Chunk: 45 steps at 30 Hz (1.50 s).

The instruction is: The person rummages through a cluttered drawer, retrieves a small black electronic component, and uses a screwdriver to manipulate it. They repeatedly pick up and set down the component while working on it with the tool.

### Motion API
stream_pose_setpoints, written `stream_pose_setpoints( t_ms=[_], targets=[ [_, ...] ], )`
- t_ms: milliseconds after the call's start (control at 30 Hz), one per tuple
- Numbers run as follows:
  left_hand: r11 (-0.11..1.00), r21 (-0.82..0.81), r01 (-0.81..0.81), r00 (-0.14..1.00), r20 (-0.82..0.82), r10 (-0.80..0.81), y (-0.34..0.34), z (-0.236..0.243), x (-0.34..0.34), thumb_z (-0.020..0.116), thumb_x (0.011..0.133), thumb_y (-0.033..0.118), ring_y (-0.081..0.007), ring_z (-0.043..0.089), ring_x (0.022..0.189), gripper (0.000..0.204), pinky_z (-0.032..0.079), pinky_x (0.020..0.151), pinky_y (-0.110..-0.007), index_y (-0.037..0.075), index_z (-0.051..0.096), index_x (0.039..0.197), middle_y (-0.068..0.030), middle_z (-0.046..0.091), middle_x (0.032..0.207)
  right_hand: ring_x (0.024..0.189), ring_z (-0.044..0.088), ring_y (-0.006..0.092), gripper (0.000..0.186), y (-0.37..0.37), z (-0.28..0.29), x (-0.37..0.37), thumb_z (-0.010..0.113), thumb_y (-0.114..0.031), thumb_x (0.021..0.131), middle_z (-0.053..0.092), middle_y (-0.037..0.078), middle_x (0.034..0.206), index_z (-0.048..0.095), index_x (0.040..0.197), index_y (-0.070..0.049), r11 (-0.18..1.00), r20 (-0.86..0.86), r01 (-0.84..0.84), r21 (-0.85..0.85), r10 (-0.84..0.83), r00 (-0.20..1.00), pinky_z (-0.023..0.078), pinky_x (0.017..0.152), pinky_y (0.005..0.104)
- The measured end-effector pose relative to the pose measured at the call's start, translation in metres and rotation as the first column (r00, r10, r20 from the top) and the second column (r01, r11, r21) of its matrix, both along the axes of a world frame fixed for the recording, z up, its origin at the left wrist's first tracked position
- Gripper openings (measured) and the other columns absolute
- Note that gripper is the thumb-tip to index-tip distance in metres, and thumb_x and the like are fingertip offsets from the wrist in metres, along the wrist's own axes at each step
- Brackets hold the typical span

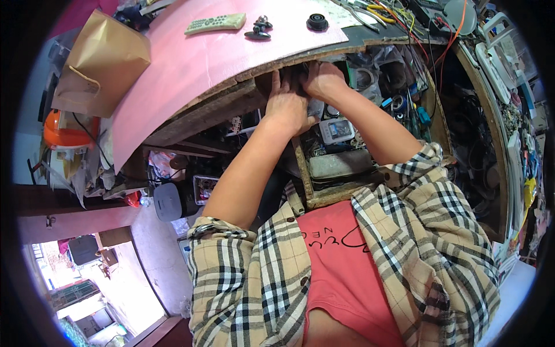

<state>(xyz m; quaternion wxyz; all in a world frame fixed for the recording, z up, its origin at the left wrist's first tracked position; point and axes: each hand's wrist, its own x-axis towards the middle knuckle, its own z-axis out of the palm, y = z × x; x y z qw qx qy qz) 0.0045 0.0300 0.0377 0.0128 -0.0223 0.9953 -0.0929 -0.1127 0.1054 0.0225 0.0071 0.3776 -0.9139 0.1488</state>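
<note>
Both my hands reach into the far part of a pulled-out wooden drawer (302, 168), just under the table's front edge. My left hand (286, 107) lies over the drawer's left side, fingers stretched forward and thumb out to the right; its fingertips are in shadow. Beside it, my right hand (325, 81) has its fingers curled down, and whatever they grip is hidden. Nearer to me in the drawer lie a small whitish square device with a dark window (337, 131) and a long pale grey case (341, 164). Screwdrivers and other small parts crowd its right side.
On the pink-covered tabletop (173, 69) are a remote control (215, 24), a small black fitting (259, 29) and a round black part (317, 22). A brown paper bag (107, 63) stands left, above an orange object (68, 128). Pliers (361, 17) and loose wires lie back right.
</note>
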Motion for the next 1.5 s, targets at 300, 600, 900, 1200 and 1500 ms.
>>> stream_pose_setpoints(
  t_ms=[300,600,900,1200,1500],
  targets=[
    [0.996,0.008,-0.094,0.993,0.077,0.093,0.025,0.008,0.013,0.064,0.080,0.051,-0.0363,0.035,0.136,0.057,0.008,0.115,-0.056,0.007,0.067,0.116,-0.0204,0.057,0.128,0.081,0.070,0.0323,0.030,0.004,-0.006,0.001,0.049,-0.026,0.088,0.070,0.018,0.087,0.071,0.088,-0.005,0.993,-0.002,-0.051,0.107,0.051,0.999,0.056,0.068,0.0413],
    [0.994,0.000,-0.108,0.992,0.062,0.107,0.027,0.005,0.016,0.066,0.079,0.051,-0.0367,0.035,0.135,0.056,0.009,0.115,-0.056,0.007,0.068,0.113,-0.0217,0.057,0.127,0.080,0.070,0.0306,0.032,-0.006,-0.011,0.003,0.044,-0.025,0.091,0.071,0.015,0.085,0.071,0.090,-0.008,0.999,-0.042,0.006,0.046,-0.004,0.999,0.055,0.069,0.0415],
    [0.993,0.021,-0.115,0.989,0.099,0.112,0.027,0.009,0.019,0.068,0.078,0.049,-0.0323,0.024,0.141,0.069,0.005,0.116,-0.056,0.006,0.058,0.130,-0.0180,0.045,0.142,0.097,0.067,0.0288,0.029,-0.001,0.013,0.012,0.049,-0.021,0.088,0.068,0.015,0.106,0.069,0.103,-0.007,0.957,-0.044,-0.134,0.256,0.150,0.988,0.053,0.080,0.0417],
    [0.994,0.083,-0.071,0.994,-0.078,0.077,0.024,0.000,0.026,0.070,0.076,0.048,-0.0326,0.029,0.138,0.063,0.010,0.115,-0.057,0.009,0.061,0.124,-0.0173,0.049,0.137,0.122,0.051,0.0341,0.041,-0.007,0.014,-0.030,0.046,-0.024,0.089,0.056,0.018,0.130,0.060,0.123,-0.006,0.965,-0.209,-0.222,0.139,0.248,0.946,0.041,0.103,0.0419],
    [0.992,0.038,-0.122,0.987,0.107,0.118,0.030,0.013,0.019,0.070,0.077,0.045,-0.0343,0.035,0.134,0.061,0.010,0.115,-0.057,0.006,0.061,0.123,-0.0174,0.044,0.141,0.103,0.066,0.0268,0.031,-0.007,0.003,0.004,0.047,-0.025,0.093,0.068,0.010,0.112,0.070,0.108,-0.013,0.918,0.071,-0.111,0.382,0.091,0.993,0.054,0.083,0.0385]
  ],
)
